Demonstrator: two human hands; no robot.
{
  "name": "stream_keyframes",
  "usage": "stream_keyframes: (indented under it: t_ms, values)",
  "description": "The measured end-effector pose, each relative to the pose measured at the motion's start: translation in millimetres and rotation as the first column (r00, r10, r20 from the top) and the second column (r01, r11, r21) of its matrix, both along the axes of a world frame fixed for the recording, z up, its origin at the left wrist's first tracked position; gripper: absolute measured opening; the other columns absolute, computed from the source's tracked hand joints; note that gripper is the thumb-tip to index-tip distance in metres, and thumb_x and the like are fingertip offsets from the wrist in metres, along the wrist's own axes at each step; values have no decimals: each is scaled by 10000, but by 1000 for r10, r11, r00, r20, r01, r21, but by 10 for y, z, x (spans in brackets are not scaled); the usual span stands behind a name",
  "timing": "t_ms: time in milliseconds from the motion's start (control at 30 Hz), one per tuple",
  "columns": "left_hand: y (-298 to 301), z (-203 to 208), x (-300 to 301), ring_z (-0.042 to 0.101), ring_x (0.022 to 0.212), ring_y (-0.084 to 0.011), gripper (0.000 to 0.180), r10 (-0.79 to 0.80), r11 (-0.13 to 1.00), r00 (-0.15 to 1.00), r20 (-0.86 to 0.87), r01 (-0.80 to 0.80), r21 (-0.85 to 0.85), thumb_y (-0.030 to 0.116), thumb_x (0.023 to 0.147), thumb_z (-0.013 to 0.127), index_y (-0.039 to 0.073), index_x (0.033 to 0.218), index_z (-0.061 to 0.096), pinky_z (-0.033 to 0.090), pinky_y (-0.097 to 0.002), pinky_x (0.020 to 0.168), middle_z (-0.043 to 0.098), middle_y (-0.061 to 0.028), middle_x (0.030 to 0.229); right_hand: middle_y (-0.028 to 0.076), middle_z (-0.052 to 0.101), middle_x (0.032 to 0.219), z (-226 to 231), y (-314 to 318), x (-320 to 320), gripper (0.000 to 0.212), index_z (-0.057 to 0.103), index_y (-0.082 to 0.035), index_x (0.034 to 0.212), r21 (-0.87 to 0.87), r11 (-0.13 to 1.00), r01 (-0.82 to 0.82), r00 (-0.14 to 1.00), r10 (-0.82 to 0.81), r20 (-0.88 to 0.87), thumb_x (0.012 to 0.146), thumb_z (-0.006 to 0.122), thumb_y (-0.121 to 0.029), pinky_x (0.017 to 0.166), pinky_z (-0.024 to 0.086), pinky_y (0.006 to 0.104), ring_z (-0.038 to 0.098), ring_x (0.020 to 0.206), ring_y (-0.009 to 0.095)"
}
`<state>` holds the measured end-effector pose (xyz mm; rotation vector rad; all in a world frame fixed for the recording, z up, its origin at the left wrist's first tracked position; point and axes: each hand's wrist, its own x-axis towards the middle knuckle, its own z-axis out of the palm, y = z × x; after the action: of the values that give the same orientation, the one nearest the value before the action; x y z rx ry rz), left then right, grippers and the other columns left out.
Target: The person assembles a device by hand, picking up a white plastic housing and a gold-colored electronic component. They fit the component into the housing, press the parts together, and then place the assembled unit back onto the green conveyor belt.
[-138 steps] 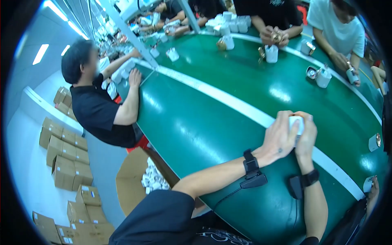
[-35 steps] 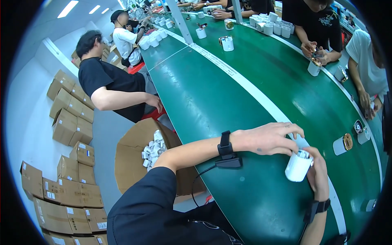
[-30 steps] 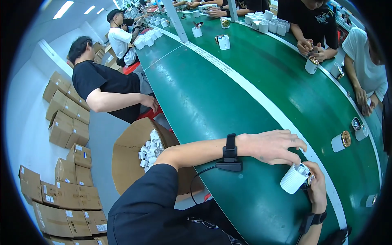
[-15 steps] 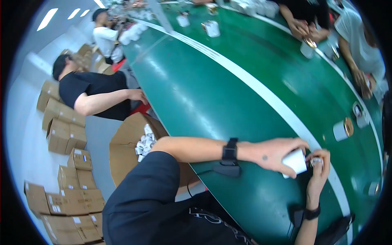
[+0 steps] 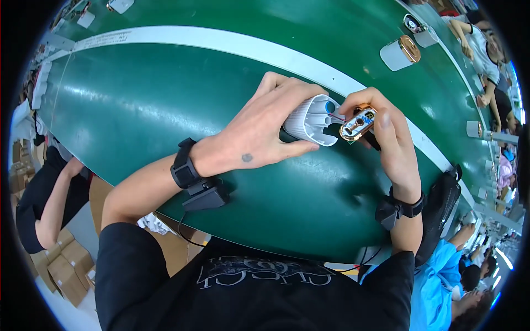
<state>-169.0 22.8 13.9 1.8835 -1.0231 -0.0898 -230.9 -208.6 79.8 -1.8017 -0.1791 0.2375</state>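
My left hand (image 5: 265, 118) is wrapped round a white ribbed plastic housing (image 5: 310, 122), tilted with its open end toward the right. Inside that end shows a blue round part, possibly a battery cell. In my right hand (image 5: 389, 129), thumb and fingers pinch a small oval circuit-board cap (image 5: 359, 122) with a copper-coloured rim, its component side facing up. Thin red wires (image 5: 338, 117) run between the housing and the cap. The two parts are apart, a short gap between them, above the green table (image 5: 265, 198).
Across the white strip (image 5: 232, 39), a white cup-like unit with a copper-coloured top (image 5: 400, 53) lies on the green surface. A black pouch (image 5: 439, 212) lies by my right forearm. Co-workers sit along the far side, and a person in black (image 5: 52, 204) is at left. Cartons (image 5: 69, 270) stand lower left.
The view has swung toward the right and down. The housing's open end now faces the right, and the cap's circuit side has turned into view. Both hands keep their hold.
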Motion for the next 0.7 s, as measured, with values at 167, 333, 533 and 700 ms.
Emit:
stream_keyframes:
  t_ms: [167,333,533,700]
  values:
    - [149,55,-5,525,1136,-314,751,-48,998,997,-54,50,32,256,706,885,72,1352,550,457,-407,979,596,-109,1254,25,583,915,7,122,-8,562,606,-28,1119,1,1000,10,1000,-10,-11,1041,449,-562,609,368,224,498,717,72]
    - [221,23,-56,577,1066,-328,816,-171,982,982,-80,163,-100,343,713,889,75,1380,504,517,-419,879,557,-151,1231,44,563,943,-268,141,-28,485,587,-14,1072,7,976,218,972,-218,85,1032,515,-492,645,410,246,510,720,90]
    - [231,32,-141,629,806,-241,846,-346,937,789,-508,271,-218,323,699,898,40,1354,443,521,-376,727,569,-136,1113,50,479,913,99,488,80,516,547,-22,1029,293,-656,696,567,250,-785,1006,536,-538,692,377,256,467,787,121]
    - [289,57,-78,619,756,-239,824,-346,936,830,-437,334,-107,286,674,913,29,1307,453,509,-363,678,580,-121,1072,73,456,922,7,419,-52,480,538,-9,1029,-394,-747,535,500,656,-565,986,581,-485,704,370,283,464,808,151]
